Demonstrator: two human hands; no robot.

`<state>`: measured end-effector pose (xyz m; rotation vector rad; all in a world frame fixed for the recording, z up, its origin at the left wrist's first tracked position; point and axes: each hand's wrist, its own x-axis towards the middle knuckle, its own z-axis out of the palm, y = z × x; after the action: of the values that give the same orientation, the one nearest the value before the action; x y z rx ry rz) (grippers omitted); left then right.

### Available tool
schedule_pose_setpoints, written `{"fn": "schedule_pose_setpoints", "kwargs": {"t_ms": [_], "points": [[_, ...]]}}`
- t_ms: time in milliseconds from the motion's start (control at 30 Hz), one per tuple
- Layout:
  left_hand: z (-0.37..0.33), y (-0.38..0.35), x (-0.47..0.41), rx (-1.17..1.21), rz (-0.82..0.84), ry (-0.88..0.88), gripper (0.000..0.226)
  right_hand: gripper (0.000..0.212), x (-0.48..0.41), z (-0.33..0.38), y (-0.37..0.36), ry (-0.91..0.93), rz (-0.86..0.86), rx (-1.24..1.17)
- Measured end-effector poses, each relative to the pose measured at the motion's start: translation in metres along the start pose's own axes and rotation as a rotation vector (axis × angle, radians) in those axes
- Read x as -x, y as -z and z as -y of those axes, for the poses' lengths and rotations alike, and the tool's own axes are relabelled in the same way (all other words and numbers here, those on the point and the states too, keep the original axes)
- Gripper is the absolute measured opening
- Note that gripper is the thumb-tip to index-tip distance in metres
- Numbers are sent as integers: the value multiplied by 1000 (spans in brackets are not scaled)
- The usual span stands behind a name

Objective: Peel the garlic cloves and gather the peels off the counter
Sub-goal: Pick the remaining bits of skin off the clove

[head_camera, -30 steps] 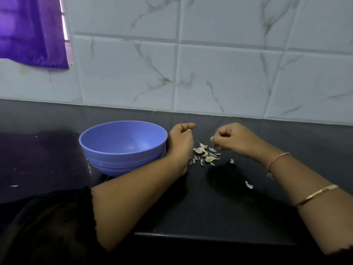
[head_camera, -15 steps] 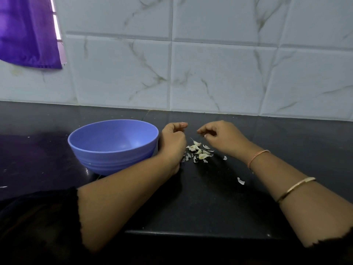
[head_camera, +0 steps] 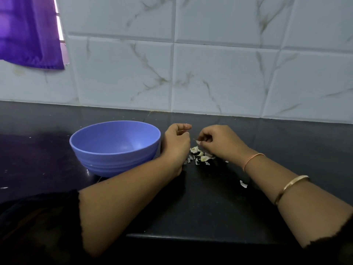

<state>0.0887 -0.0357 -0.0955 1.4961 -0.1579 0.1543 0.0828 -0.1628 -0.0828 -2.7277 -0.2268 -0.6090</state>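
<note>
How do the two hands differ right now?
The right hand pinches a scrap of peel over the peel pile; the left hand shows nothing held in its curled fingers, though its palm is hidden. The left hand sits close beside the blue bowl; the right hand is farther off. The right arm wears a thin band and a gold bangle; the left wrist is bare. Both have curled fingers above the dark counter.

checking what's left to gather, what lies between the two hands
Head view: a pile of garlic peels lies on the counter between the left hand and the right hand, which pinches one peel.
</note>
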Motion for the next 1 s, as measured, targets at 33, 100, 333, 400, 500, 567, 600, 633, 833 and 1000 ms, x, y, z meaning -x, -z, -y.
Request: {"fn": "schedule_pose_setpoints", "kwargs": {"t_ms": [33, 100, 333, 400, 500, 567, 600, 633, 833, 1000], "points": [[0, 0, 1, 14, 14, -10, 21, 7, 0, 2, 2, 7, -33, -47], [0, -1, 2, 47, 43, -15, 15, 3, 2, 5, 8, 13, -77, -187], [-6, 0, 8, 174, 150, 33, 3, 11, 10, 10, 17, 26, -123, -385], [-7, 0, 8, 221, 169, 45, 8, 9, 10, 10, 18, 22, -128, -424], [-7, 1, 8, 283, 169, 60, 15, 16, 10, 9, 19, 14, -120, -489], [-7, 1, 7, 307, 176, 68, 16, 19, 10, 9, 20, 15, -112, -517], [-7, 1, 7, 318, 180, 71, 16, 21, 11, 9, 20, 14, -109, -532], [-7, 1, 6, 331, 182, 74, 17, 22, 11, 9, 21, 11, -105, -547], [-7, 2, 4, 406, 182, 93, 16, 24, 11, 8, 20, 0, -77, -571], [-8, 2, 5, 437, 202, 113, 17, 14, 11, 7, 19, -20, -105, -637]]}}
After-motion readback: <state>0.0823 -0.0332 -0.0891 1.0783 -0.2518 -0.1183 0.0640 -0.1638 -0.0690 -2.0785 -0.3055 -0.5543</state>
